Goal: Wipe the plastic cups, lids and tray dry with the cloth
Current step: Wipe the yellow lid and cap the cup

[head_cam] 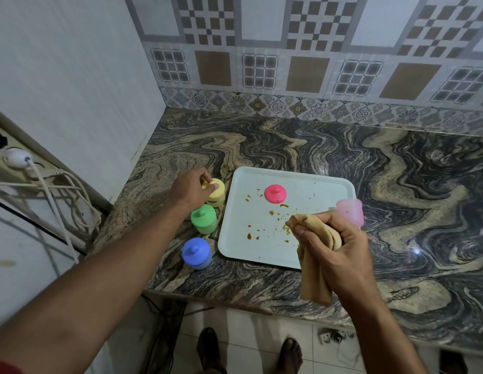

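A pale blue tray (310, 184) lies on the marbled counter, speckled with brown stains. A pink lid (275, 194) sits on it, and a pink cup (351, 213) stands at its right edge. Left of the tray stand a yellow cup (217, 197), a green lidded cup (204, 219) and a blue lidded cup (196, 253). My left hand (190, 188) pinches the yellow lid at the top of the yellow cup. My right hand (332, 238) grips a bunched tan cloth (314, 276) above the tray's near right corner.
The counter (397, 171) runs to a tiled wall at the back and a white wall at the left. A socket with plugs and white cables (54, 190) sits at the far left. The counter's front edge lies just below the tray.
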